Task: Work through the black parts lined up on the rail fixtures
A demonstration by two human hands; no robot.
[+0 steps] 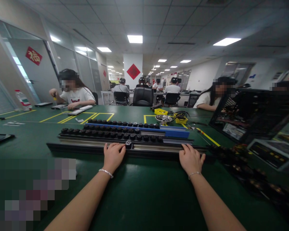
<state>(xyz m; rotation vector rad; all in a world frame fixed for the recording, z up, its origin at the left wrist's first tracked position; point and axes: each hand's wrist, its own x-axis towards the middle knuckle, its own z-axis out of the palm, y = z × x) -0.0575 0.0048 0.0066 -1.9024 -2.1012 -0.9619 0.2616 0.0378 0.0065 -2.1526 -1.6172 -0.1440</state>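
A long black rail [156, 152] with a metal channel lies across the green table [144, 199]. My left hand [113, 156] rests on its middle, thumb and fingers bent over it, touching a small black round part [128, 144] in the channel. Near the rail's right end, my right hand [190, 158] lies over the edge with its fingers spread, holding nothing. Whether the left fingers grip the small part is hard to tell. Behind the rail stand rows of black round parts [106, 134] on further rails, one of them blue [175, 132].
Farther back are a metal bowl [163, 119] and a yellow tray [161, 111]. An open computer case [245, 112] and a power supply [272, 154] stand right, beside more black parts [257, 179]. People sit across the table at left and right.
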